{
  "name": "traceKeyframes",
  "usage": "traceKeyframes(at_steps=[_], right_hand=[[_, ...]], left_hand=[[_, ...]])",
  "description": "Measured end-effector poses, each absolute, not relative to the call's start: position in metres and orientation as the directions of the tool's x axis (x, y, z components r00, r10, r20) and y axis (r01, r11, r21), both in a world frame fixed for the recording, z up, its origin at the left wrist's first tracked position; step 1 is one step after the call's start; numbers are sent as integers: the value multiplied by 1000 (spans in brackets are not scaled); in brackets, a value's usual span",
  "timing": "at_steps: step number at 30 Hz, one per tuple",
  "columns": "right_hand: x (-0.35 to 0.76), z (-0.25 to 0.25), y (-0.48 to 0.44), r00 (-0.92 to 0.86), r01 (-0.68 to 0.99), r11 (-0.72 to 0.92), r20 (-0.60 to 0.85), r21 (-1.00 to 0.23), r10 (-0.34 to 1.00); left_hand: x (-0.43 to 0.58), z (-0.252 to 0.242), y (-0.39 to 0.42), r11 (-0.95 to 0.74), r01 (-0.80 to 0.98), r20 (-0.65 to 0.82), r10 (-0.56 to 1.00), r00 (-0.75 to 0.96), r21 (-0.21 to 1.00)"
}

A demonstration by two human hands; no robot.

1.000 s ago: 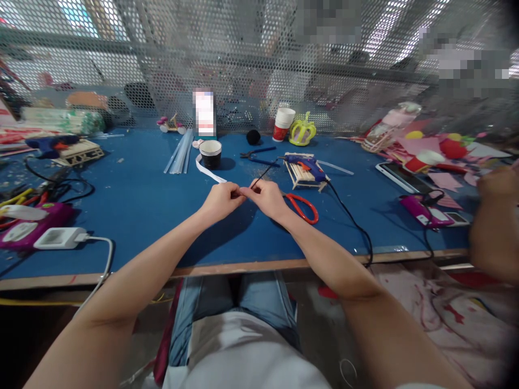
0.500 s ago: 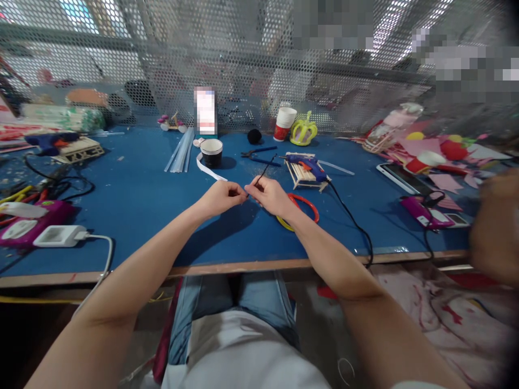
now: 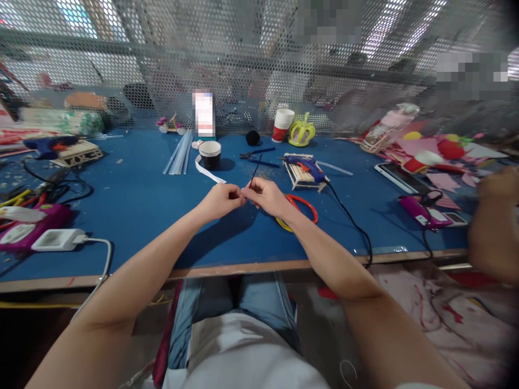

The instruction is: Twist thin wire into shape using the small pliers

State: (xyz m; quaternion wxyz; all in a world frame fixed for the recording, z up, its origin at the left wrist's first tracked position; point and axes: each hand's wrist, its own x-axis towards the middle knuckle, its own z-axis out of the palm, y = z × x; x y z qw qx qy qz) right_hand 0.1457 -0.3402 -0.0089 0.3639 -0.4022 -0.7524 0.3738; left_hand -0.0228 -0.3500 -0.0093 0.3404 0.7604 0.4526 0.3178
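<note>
A thin black stem (image 3: 254, 173), which looks like a pipe cleaner, stands up at a slant from the fingers of my right hand (image 3: 265, 194). My right hand is closed in a pinch around it. My left hand (image 3: 222, 201) is also pinched, its fingertips meeting those of the right at the lower end of the stem; the fingers cover that end. Below the right wrist lies a red and yellow ring (image 3: 303, 205). Beyond the hands are blue-handled pliers (image 3: 259, 162) and a black pom-pom (image 3: 252, 138).
A blue glue gun (image 3: 306, 165) rests on a wooden stick stand, its cord trailing to the table edge. Behind my left hand stands a black cup (image 3: 210, 156) with white ribbon. Glue sticks (image 3: 178, 154) lie farther left. At far right is another person's arm (image 3: 492, 227).
Both hands have shifted very slightly left, still together. The black stem has turned more upright. At right, the other person's arm has moved a little.
</note>
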Motion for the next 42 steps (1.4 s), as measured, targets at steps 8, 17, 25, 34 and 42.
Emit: traceKeyframes(at_steps=[8,17,25,34,42], right_hand=[[147,-7,-341,-385,375,373,224,-849,896],[144,-11,-339,-320,505,468,346,-725,882],[146,-3,-343,-463,252,385,238,-888,854],[147,-6,-340,-341,451,432,297,-781,892],[144,-11,-339,-320,540,484,364,-689,875]], left_hand=[[-25,-9,-349,-299,382,138,908,395,874],[-21,-11,-350,-300,406,137,914,383,863],[-20,-6,-353,-230,333,97,923,373,914],[-27,-10,-346,-340,475,173,917,360,812],[-20,-10,-350,-353,528,201,925,324,772]])
